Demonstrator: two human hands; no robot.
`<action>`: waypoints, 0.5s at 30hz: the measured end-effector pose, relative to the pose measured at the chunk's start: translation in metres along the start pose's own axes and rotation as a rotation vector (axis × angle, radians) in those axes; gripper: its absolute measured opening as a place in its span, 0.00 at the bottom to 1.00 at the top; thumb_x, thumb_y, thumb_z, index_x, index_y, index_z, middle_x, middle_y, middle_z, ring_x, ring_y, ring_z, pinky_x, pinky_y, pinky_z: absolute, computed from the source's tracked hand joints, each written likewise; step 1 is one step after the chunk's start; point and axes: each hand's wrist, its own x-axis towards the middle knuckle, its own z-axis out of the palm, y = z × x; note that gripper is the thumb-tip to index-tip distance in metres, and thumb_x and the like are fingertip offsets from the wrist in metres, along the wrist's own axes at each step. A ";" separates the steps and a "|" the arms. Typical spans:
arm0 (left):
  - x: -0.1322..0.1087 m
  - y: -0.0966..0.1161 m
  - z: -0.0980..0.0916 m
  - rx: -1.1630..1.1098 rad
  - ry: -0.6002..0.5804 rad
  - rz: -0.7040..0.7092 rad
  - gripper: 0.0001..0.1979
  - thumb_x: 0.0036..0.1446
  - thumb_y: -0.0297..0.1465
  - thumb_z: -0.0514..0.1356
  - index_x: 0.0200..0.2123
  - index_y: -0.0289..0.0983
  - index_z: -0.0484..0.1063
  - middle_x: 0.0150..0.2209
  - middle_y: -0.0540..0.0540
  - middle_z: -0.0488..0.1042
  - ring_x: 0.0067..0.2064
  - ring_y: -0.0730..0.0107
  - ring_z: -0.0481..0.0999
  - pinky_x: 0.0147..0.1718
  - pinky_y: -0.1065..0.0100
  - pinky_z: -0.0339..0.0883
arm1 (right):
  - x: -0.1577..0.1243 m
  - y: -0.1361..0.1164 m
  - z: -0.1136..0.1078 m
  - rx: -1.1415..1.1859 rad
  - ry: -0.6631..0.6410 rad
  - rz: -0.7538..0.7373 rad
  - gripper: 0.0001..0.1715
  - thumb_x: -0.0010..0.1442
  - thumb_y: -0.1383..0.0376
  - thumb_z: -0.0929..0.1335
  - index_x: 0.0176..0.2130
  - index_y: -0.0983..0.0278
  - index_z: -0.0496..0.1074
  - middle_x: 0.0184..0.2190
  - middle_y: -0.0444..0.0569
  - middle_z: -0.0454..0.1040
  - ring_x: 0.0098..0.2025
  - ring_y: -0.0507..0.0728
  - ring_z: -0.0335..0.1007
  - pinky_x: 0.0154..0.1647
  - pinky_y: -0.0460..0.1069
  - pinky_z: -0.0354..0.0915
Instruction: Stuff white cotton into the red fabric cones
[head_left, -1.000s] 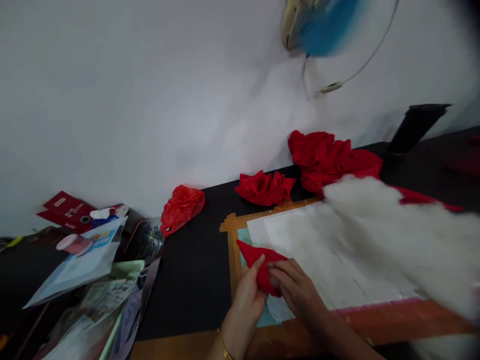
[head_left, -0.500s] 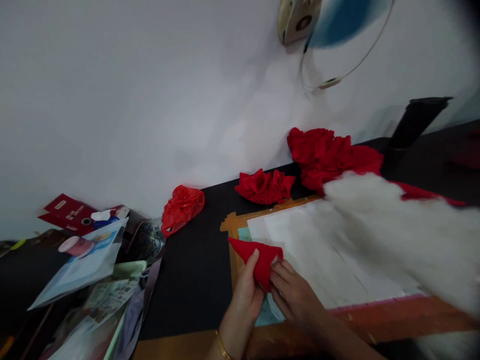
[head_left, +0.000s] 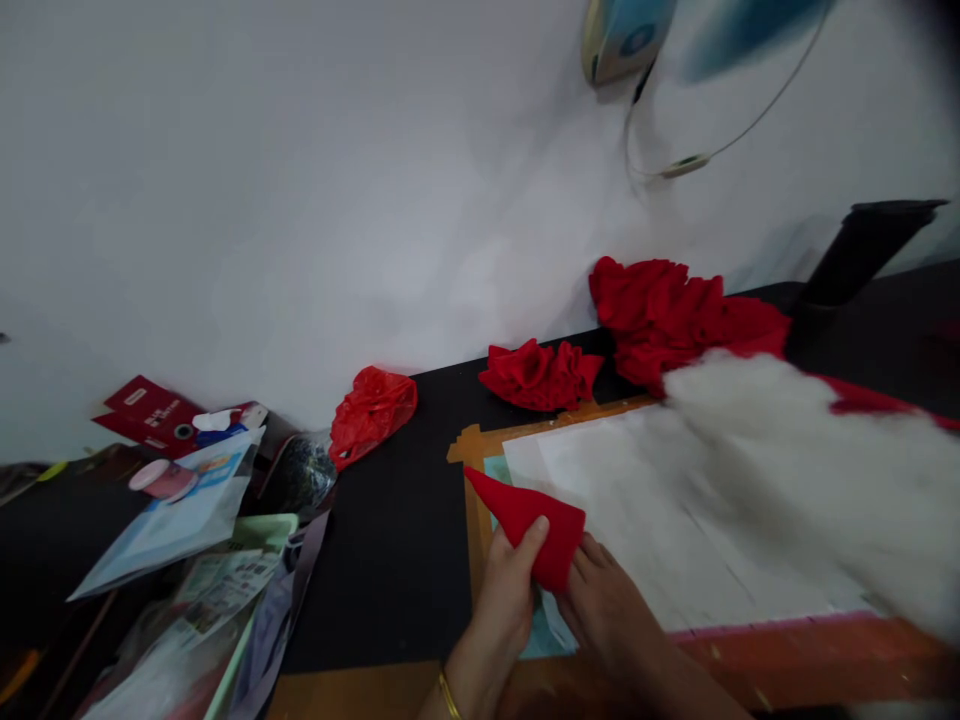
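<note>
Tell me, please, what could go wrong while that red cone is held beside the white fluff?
1. The fan overhead looks blurred, perhaps spinning; its draught might scatter the loose white fluff and the paper sheets.
2. The left hand and right hand pinch the red cone at its wide end only, so it may slip or crumple out of shape.

One red pointed fabric cone (head_left: pixel 534 518). Two bare hands, a left hand (head_left: pixel 510 595) and a right hand (head_left: pixel 609 612), with one thin gold bangle (head_left: pixel 448 696). Two heaps of ruffled red cloth: a small heap (head_left: pixel 541 375) and a large heap (head_left: pixel 679 315). One crumpled red plastic bag (head_left: pixel 373 410). One mass of white fluffy stuffing (head_left: pixel 810 470). One pink tape roll (head_left: pixel 161 478). The loose printed papers (head_left: pixel 180 520), perhaps three or four, overlap too much to count.
</note>
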 end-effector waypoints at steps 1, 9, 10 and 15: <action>0.002 0.001 -0.002 -0.033 -0.004 -0.021 0.26 0.44 0.36 0.73 0.46 0.30 0.76 0.43 0.35 0.81 0.44 0.53 0.80 0.47 0.62 0.71 | -0.001 0.001 -0.002 0.043 -0.033 0.015 0.18 0.56 0.76 0.63 0.46 0.67 0.71 0.42 0.58 0.77 0.45 0.65 0.70 0.44 0.60 0.72; 0.020 0.022 -0.016 -0.354 0.084 -0.217 0.21 0.56 0.36 0.65 0.49 0.29 0.73 0.42 0.37 0.80 0.42 0.58 0.81 0.46 0.61 0.73 | -0.001 0.017 -0.039 0.226 0.137 0.135 0.21 0.64 0.76 0.62 0.53 0.59 0.67 0.46 0.53 0.74 0.48 0.58 0.71 0.46 0.53 0.71; 0.019 0.022 -0.015 -0.359 0.078 -0.215 0.21 0.56 0.35 0.65 0.49 0.29 0.73 0.42 0.37 0.80 0.42 0.58 0.81 0.46 0.61 0.73 | 0.003 0.017 -0.039 0.227 0.147 0.133 0.21 0.64 0.76 0.62 0.53 0.59 0.67 0.45 0.53 0.75 0.47 0.58 0.71 0.45 0.53 0.72; 0.007 0.013 -0.006 -0.204 -0.037 -0.113 0.18 0.49 0.32 0.70 0.43 0.29 0.77 0.39 0.38 0.81 0.39 0.61 0.80 0.45 0.65 0.71 | 0.021 0.006 -0.024 0.208 0.003 -0.035 0.20 0.60 0.77 0.60 0.47 0.65 0.71 0.42 0.56 0.77 0.45 0.61 0.72 0.46 0.58 0.72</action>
